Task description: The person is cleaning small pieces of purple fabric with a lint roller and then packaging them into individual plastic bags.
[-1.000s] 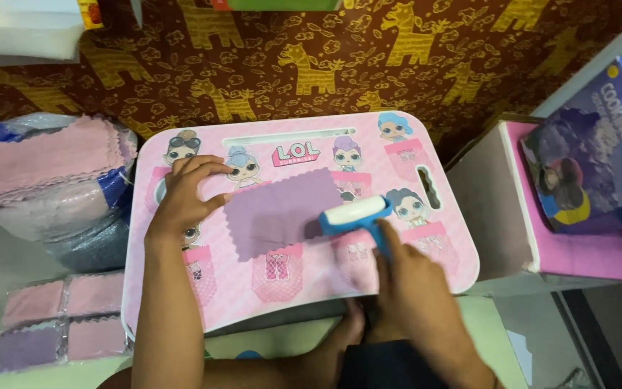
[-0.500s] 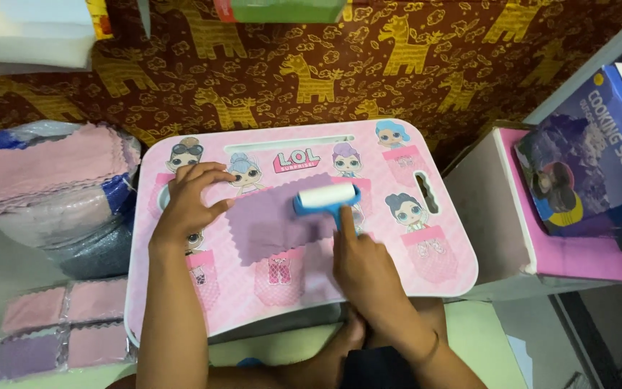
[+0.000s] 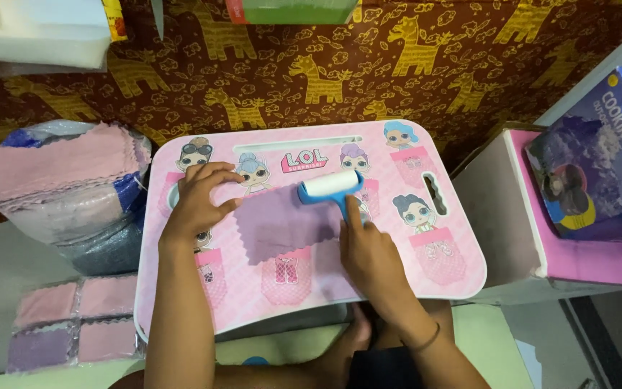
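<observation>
A small purple cloth (image 3: 282, 223) with zigzag edges lies flat on a pink lap table (image 3: 462, 277) printed with cartoon dolls. My left hand (image 3: 199, 198) presses down on the cloth's left edge with its fingers spread. My right hand (image 3: 368, 252) grips the blue handle of a lint roller (image 3: 329, 187), whose white roll rests on the cloth's top right corner.
A tall stack of pink cloths (image 3: 55, 169) sits on a plastic-wrapped bundle at the left. Packed cloths in clear bags (image 3: 73, 324) lie on the floor below it. A white and pink box (image 3: 534, 223) with a blue toy box (image 3: 599, 166) stands at the right.
My right hand has carried the roller from the cloth's right edge up and leftward to its top right corner. My left hand stays on the cloth's left edge.
</observation>
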